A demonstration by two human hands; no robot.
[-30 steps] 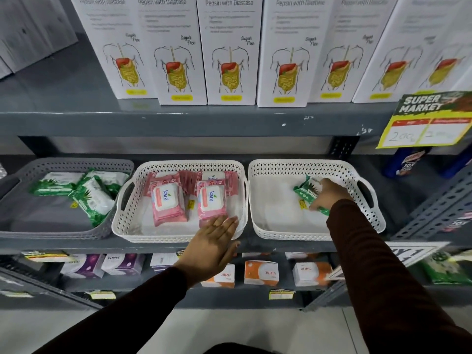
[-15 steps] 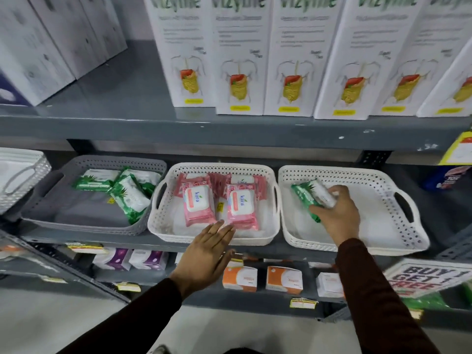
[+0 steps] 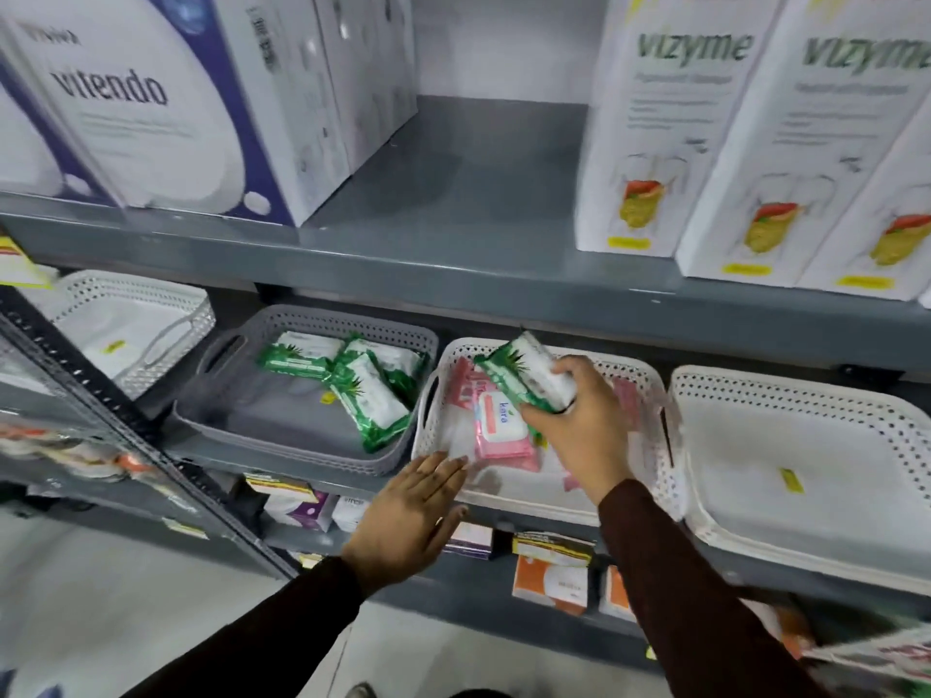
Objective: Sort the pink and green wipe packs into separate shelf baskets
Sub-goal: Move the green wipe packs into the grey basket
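Fingers (image 3: 546, 413) of the right hand (image 3: 584, 425) clamp a green pack (image 3: 524, 377) above the pink basket (image 3: 650, 385), its long axis running upper-left to lower-right. Left hand (image 3: 408, 516) hovers flat, holding nothing.

"vitendo" box (image 3: 151, 108), "vizyme" boxes (image 3: 670, 123), "kara" pink pack (image 3: 501, 420).
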